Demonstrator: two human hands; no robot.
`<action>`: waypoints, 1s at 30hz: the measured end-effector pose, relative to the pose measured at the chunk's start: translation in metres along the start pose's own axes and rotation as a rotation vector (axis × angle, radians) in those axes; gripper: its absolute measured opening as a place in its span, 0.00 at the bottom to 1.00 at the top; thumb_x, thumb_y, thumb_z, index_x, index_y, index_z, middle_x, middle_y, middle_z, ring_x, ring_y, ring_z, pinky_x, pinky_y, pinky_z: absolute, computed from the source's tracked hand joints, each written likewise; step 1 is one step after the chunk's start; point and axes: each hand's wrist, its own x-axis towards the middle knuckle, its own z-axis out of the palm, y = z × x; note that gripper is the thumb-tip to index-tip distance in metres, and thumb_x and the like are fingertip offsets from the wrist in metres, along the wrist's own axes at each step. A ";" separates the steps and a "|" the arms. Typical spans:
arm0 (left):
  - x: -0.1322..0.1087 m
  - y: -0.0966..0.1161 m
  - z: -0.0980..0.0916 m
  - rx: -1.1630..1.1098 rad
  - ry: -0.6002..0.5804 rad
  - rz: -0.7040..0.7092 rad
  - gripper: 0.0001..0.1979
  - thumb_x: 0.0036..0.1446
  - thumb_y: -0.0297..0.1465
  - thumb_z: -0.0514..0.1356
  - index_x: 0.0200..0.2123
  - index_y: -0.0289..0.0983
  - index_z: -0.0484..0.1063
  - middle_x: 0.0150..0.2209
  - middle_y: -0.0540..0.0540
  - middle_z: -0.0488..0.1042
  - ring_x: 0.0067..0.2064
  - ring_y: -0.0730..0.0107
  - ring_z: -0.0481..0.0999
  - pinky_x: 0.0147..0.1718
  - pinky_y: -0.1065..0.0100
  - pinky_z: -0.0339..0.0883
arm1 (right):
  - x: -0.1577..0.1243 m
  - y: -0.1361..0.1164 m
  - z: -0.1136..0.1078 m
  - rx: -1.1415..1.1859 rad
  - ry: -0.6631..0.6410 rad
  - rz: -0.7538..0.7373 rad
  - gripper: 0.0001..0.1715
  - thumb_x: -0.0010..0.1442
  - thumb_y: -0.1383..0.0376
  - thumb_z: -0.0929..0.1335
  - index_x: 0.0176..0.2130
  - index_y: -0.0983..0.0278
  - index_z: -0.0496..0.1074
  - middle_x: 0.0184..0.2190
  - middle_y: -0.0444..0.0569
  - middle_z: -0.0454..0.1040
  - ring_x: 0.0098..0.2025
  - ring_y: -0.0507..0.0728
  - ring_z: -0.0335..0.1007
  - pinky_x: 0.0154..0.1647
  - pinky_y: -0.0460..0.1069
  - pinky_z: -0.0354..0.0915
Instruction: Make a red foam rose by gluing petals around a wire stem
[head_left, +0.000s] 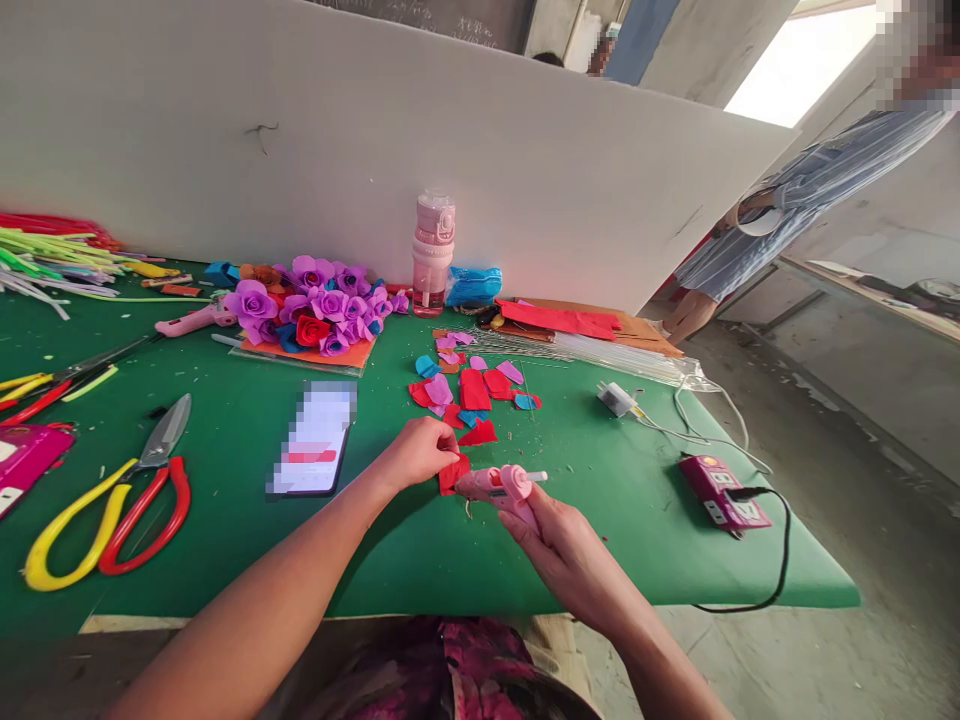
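Observation:
My right hand is wrapped round the handle of a pink hot glue gun, with a white glue stick sticking out of its back end. The gun's nozzle points left at a red paper petal. My left hand pinches that petal at its upper edge, just above the green table top. Beyond my hands lie loose paper petals in red, purple and blue. Whether the nozzle touches the petal is hard to make out.
Left of my arm are a phone and large scissors. Paper roses, a pink bottle and wires line the back. A power strip with cables sits right. A person stands beyond the table.

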 end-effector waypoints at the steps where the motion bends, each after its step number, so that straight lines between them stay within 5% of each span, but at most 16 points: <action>1: 0.000 0.000 0.000 0.001 0.001 0.000 0.05 0.46 0.27 0.59 0.25 0.34 0.75 0.26 0.47 0.78 0.30 0.66 0.75 0.29 0.70 0.61 | 0.000 0.000 0.000 -0.005 -0.003 0.004 0.11 0.66 0.59 0.58 0.40 0.62 0.64 0.28 0.43 0.70 0.27 0.53 0.64 0.28 0.45 0.57; 18: 0.001 -0.002 0.001 0.015 -0.002 0.019 0.06 0.46 0.27 0.58 0.24 0.34 0.75 0.25 0.47 0.77 0.29 0.66 0.75 0.28 0.70 0.60 | -0.001 -0.003 -0.001 -0.050 0.000 0.018 0.12 0.66 0.59 0.58 0.39 0.62 0.65 0.27 0.44 0.71 0.27 0.54 0.65 0.27 0.45 0.56; 30: 0.001 -0.003 0.002 0.016 0.005 0.021 0.05 0.45 0.27 0.58 0.24 0.35 0.75 0.26 0.47 0.78 0.31 0.66 0.75 0.28 0.71 0.60 | -0.003 -0.003 -0.005 -0.036 0.020 0.015 0.16 0.67 0.59 0.58 0.49 0.61 0.65 0.28 0.44 0.73 0.28 0.55 0.68 0.28 0.45 0.58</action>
